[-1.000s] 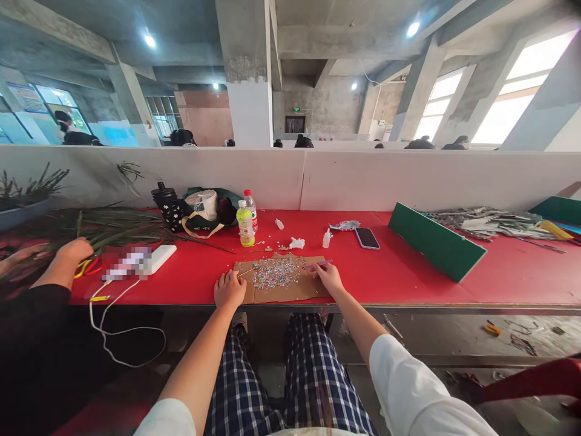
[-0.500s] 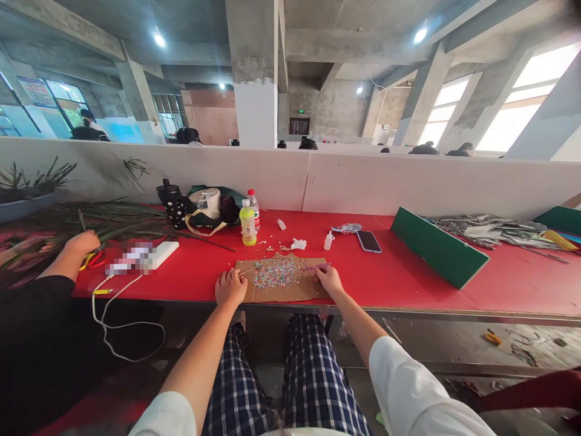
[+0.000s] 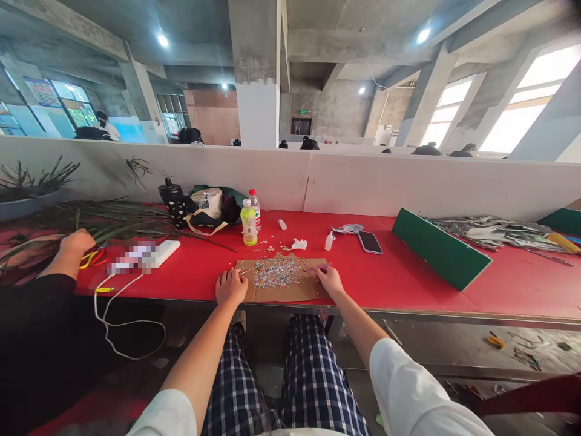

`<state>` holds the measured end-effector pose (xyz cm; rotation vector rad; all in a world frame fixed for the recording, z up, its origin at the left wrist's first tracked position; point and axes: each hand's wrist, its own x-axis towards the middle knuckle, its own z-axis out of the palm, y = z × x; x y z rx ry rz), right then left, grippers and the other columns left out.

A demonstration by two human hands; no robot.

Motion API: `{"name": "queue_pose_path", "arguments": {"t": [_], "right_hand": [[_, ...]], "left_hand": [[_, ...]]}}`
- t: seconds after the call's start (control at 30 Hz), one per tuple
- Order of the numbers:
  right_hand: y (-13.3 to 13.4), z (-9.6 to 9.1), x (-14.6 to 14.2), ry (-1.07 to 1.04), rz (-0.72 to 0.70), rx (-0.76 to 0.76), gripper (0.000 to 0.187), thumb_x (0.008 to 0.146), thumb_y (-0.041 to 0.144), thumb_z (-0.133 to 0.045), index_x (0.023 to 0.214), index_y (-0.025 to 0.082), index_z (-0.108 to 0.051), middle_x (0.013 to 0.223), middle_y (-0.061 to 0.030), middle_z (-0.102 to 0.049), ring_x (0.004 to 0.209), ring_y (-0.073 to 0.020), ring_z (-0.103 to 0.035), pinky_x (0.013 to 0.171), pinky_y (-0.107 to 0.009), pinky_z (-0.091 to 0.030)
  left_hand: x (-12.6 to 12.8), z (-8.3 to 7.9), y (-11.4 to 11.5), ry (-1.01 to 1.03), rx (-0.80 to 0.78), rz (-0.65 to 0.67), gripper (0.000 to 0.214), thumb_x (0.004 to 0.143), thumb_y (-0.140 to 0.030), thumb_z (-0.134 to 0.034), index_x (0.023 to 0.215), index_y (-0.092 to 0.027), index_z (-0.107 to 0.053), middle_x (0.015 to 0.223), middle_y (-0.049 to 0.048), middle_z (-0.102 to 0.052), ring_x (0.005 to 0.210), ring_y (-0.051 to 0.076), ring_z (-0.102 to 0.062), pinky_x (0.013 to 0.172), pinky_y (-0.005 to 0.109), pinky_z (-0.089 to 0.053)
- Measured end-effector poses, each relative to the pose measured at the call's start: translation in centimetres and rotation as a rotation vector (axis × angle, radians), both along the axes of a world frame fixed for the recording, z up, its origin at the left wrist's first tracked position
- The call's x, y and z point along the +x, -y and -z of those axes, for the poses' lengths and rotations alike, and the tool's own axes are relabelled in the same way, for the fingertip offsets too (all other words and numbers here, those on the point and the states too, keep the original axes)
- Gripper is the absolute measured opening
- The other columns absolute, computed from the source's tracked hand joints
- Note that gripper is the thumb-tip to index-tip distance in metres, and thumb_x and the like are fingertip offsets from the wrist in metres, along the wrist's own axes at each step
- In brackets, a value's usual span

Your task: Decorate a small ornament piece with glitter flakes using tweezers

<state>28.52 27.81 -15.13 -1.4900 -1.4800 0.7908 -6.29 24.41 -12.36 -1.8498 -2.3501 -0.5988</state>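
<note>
A flat piece of brown cardboard (image 3: pixel 313 289) lies at the table's front edge, with many tiny multicoloured beads (image 3: pixel 278 272) spread over its middle. My left hand (image 3: pixel 231 287) rests on the cardboard's left end, its fingers closed on a thin stick (image 3: pixel 247 270) that points toward the beads. A small dark bit sits at the stick's tip, too small to make out. At the right end, my right hand (image 3: pixel 327 279) pinches a slim purple pen-like tool (image 3: pixel 324 266); its fine tip reaches the beads' right edge.
Behind the cardboard are a yellow drink bottle (image 3: pixel 249 224), crumpled white tissue (image 3: pixel 299 244), a small dropper bottle (image 3: pixel 329 241) and a phone (image 3: pixel 370 242). A green board (image 3: pixel 440 251) stands at right. A power strip (image 3: pixel 164 254) and a co-worker's hand (image 3: pixel 78 243) are at left.
The co-worker's hand at the left has shifted slightly left. The whole view has moved a little; my two hands keep their places over the cardboard.
</note>
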Motion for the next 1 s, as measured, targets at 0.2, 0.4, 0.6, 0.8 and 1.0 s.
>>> {"name": "queue_pose_path", "arguments": {"t": [0.2,0.4,0.6,0.8,1.0], "right_hand": [[0.08,-0.06,-0.02,-0.008,0.006,0.020,0.032,0.102,0.043,-0.066,0.121,0.017,-0.068,0.117,-0.0069,-0.072,0.098,-0.0202,-0.072,0.085,-0.039,-0.063],[0.08,-0.04,-0.11,-0.014,0.013,0.032,0.032,0.102,0.043,-0.066,0.121,0.017,-0.068,0.117,-0.0071,-0.072,0.098,-0.0201,-0.072,0.085,-0.039,-0.063],[0.12,-0.03,-0.17,-0.014,0.020,0.031,0.032,0.102,0.042,-0.066,0.122,0.017,-0.068,0.118,-0.0073,-0.071,0.099,-0.0206,-0.071,0.086,-0.040,-0.063],[0.19,-0.10,-0.13,-0.018,0.023,0.022,0.032,0.102,0.043,-0.066,0.121,0.017,-0.068,0.118,-0.0070,-0.072,0.099,-0.0205,-0.072,0.086,-0.039,-0.063],[0.08,-0.08,-0.18,-0.022,0.018,0.015,0.031,0.102,0.043,-0.066,0.119,0.016,-0.068,0.113,-0.0061,-0.072,0.093,-0.0187,-0.072,0.082,-0.037,-0.063]], "left_hand": [[-0.05,-0.20,0.10,0.000,-0.009,0.010,0.042,0.101,-0.041,-0.067,0.137,-0.020,-0.062,0.149,0.0117,-0.058,0.136,0.029,-0.058,0.116,0.057,-0.050],[-0.02,-0.41,0.13,0.008,-0.027,0.006,0.042,0.101,-0.041,-0.067,0.137,-0.020,-0.062,0.149,0.0117,-0.058,0.136,0.029,-0.058,0.116,0.057,-0.050],[-0.05,-0.41,0.09,0.018,-0.041,0.000,0.043,0.101,-0.041,-0.067,0.138,-0.020,-0.061,0.151,0.0118,-0.057,0.137,0.030,-0.056,0.117,0.058,-0.048],[-0.09,-0.38,0.07,0.013,-0.035,0.005,0.043,0.101,-0.041,-0.067,0.138,-0.020,-0.061,0.150,0.0118,-0.057,0.137,0.030,-0.057,0.117,0.058,-0.049],[-0.07,-0.31,0.06,0.004,-0.031,0.004,0.042,0.101,-0.041,-0.067,0.137,-0.020,-0.062,0.150,0.0117,-0.058,0.136,0.029,-0.057,0.116,0.057,-0.049]]}}
